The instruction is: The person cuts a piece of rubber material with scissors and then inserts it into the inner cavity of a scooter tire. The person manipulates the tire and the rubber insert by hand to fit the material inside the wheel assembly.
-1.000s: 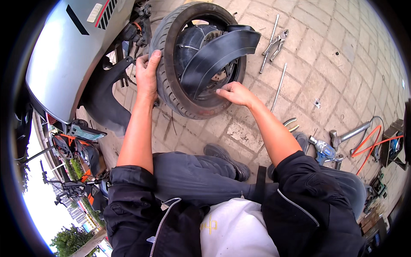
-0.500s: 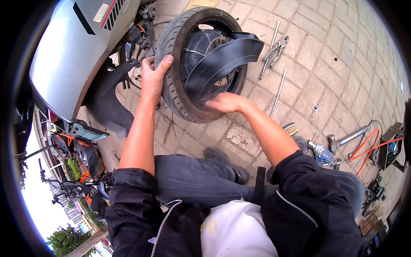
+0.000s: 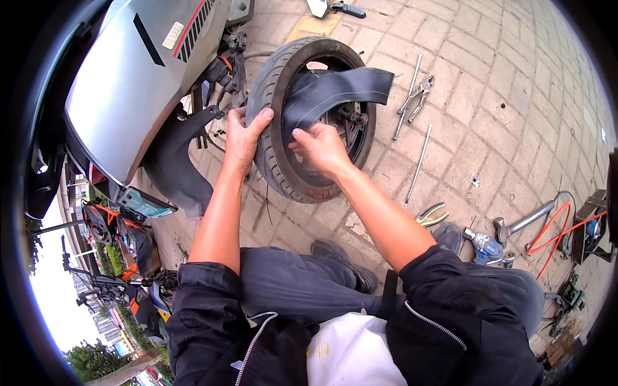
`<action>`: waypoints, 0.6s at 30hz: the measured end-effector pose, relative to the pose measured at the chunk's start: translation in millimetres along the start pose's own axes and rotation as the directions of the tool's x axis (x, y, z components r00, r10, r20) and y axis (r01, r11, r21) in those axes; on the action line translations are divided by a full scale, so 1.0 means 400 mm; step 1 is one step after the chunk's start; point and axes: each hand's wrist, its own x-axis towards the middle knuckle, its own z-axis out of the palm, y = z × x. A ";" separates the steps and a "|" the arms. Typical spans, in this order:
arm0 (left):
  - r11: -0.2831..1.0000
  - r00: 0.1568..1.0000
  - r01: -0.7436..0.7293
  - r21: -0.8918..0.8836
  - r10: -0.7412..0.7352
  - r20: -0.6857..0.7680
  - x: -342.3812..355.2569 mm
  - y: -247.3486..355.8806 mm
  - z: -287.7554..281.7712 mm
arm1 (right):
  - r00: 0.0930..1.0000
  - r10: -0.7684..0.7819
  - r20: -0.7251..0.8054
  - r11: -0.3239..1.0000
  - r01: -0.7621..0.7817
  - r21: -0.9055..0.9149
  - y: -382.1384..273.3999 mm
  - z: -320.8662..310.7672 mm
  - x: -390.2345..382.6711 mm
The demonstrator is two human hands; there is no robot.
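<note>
A wheel with a black tire (image 3: 281,161) stands tilted on the paving in front of me. My left hand (image 3: 246,136) is closed round the tire's left side, thumb on the sidewall and fingers behind the tread. A flattened black inner tube (image 3: 347,85) hangs partly out across the wheel, its far end sticking out over the right rim. My right hand (image 3: 324,149) is inside the wheel opening with curled fingers, closed at the tube's lower part beside the tire's edge. Its fingertips are partly hidden. An axle end (image 3: 356,118) shows at the hub.
A silver scooter body (image 3: 129,83) stands at the left, with a black fender (image 3: 170,170) below. Right of the wheel lie locking pliers (image 3: 421,98), metal rods (image 3: 420,164) and yellow-handled pliers (image 3: 432,214). Farther right are a blue power tool (image 3: 484,246) and a hammer (image 3: 524,220).
My right hand has moved up from the lower rim to the tube, its fingers now curled. The tube has shifted and flattened upward, baring the axle end. My left hand keeps its hold.
</note>
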 end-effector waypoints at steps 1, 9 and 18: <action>1.000 1.000 0.005 -0.005 -0.005 0.006 -0.002 0.003 0.003 | 1.000 0.030 0.002 0.997 -0.030 0.068 0.012 0.003 0.013; 1.000 1.000 0.003 0.027 -0.003 0.022 -0.021 0.011 0.009 | 0.851 0.192 0.489 0.796 -0.426 0.430 0.024 0.010 0.058; 0.999 0.997 0.025 -0.032 -0.023 0.068 0.005 -0.001 -0.030 | 0.775 0.331 0.538 0.935 -0.192 -0.298 -0.054 0.000 0.081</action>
